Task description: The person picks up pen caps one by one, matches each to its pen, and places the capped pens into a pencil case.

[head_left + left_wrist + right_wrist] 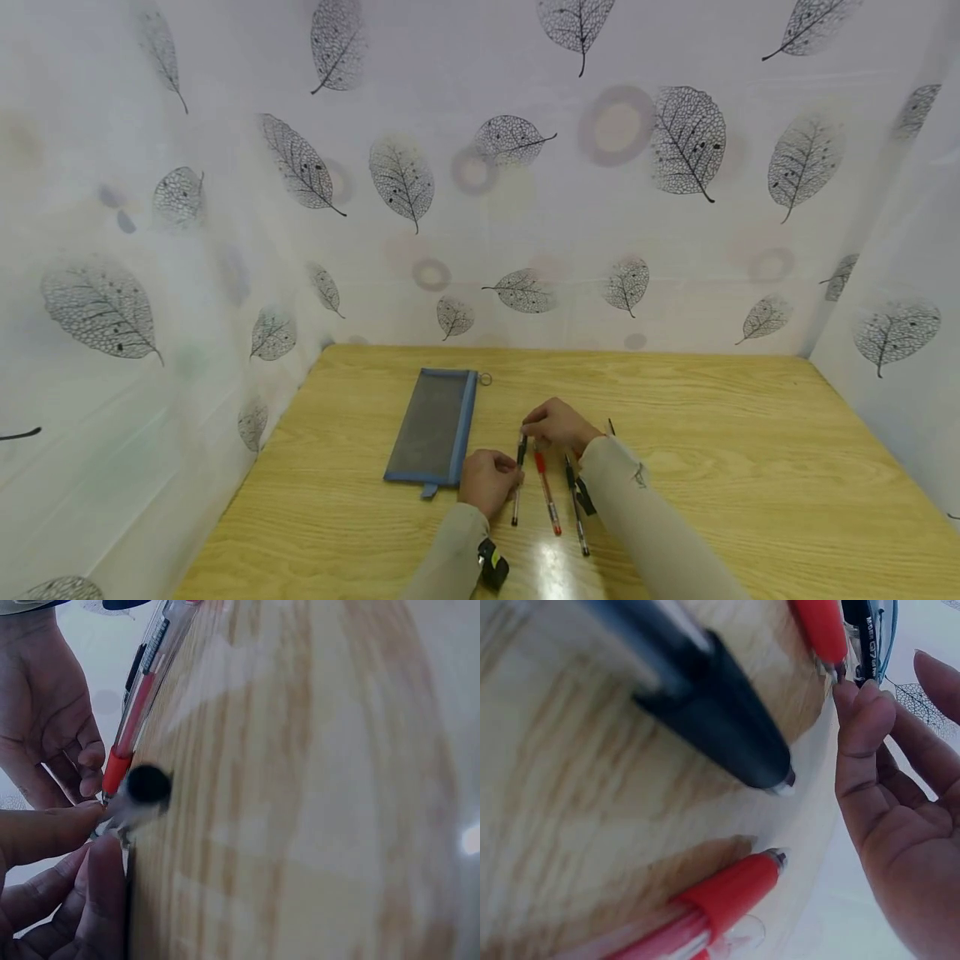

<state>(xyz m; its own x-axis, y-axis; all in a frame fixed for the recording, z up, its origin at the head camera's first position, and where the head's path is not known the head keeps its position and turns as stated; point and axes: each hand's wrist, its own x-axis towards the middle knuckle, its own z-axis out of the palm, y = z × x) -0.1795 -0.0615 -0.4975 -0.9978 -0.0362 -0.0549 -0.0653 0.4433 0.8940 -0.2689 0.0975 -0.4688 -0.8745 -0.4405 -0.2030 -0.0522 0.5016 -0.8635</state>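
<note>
In the head view my left hand (487, 482) pinches a black gel pen (521, 454) near the middle of its barrel, thumb and forefinger on it. My right hand (557, 423) has its fingertips on the far end of that same pen, whose black cap (866, 637) shows beside them in the right wrist view. Just right of it lies a red pen (547, 487). Another black pen (576, 504) lies under the right wrist. The right wrist view also shows a red pen (731, 896) close by, on the near side of a black-gripped pen (727, 720).
Left of the hands lies a flat grey mesh pouch with blue edging (464, 429), its zip along the right side and a ring (485, 379) at the top corner. A dark pen tip (611, 427) peeks out beyond the right sleeve. A leaf-print curtain (480, 217) encloses the wooden table (712, 433).
</note>
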